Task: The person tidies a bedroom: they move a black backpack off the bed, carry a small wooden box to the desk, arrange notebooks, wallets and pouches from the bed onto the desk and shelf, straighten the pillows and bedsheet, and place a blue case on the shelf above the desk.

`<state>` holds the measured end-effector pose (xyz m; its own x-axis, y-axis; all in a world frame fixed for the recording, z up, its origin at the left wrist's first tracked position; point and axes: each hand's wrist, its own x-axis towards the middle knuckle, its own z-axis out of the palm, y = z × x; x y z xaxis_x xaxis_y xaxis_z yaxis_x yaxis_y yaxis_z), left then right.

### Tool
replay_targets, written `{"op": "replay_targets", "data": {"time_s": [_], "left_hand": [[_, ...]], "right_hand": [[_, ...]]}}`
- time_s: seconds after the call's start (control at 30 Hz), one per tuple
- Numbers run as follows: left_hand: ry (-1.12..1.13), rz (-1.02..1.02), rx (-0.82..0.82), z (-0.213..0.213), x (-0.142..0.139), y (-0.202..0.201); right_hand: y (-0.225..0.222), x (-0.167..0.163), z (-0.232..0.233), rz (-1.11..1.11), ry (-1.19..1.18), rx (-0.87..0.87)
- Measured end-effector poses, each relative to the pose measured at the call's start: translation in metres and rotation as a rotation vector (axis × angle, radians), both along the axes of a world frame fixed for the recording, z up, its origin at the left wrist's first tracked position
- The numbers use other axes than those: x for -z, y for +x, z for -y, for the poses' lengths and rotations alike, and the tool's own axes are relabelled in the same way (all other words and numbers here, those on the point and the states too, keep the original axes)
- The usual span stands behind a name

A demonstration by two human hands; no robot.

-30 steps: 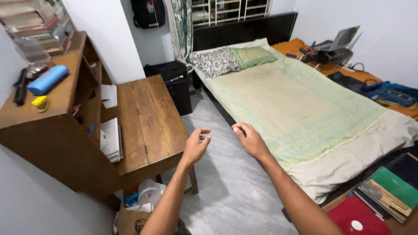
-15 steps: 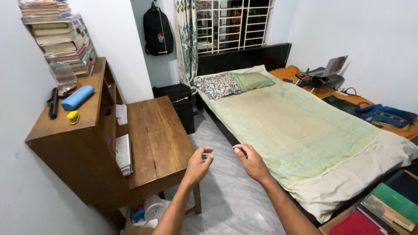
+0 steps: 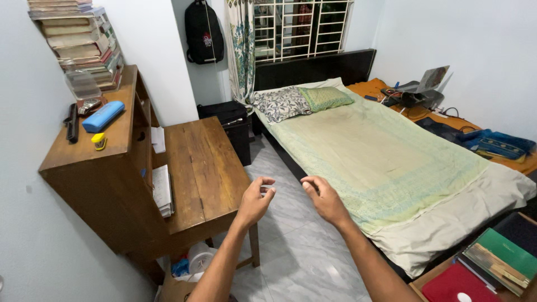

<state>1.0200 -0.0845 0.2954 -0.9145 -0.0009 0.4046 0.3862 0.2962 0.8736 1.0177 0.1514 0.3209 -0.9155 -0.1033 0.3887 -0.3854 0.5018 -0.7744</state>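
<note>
The green bedsheet [image 3: 380, 156] lies spread over the bed at two o'clock, nearer now as the empty left hand [image 3: 254, 201] and right hand [image 3: 324, 200] hover loosely curled, untouching.

A small room with pale white walls [image 3: 486, 50] and a grey marbled tile floor [image 3: 291, 246]. A barred window [image 3: 302, 25] with a patterned curtain [image 3: 240, 45] sits behind a bed [image 3: 380, 156] with a dark headboard. On the left stands a wooden surface [image 3: 204, 162] beside a taller wooden shelf unit [image 3: 106, 168]. Lighting is even and soft.
</note>
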Motion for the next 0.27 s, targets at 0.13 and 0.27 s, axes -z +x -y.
{"op": "replay_targets", "data": {"time_s": [0.13, 0.27], "left_hand": [[0.019, 0.004, 0.018, 0.014, 0.007, -0.003], [0.051, -0.017, 0.019, 0.03, 0.017, -0.006]], "right_hand": [[-0.012, -0.054, -0.048, -0.347, -0.349, -0.09], [0.027, -0.142, -0.186, -0.579, -0.832, -0.157]]}}
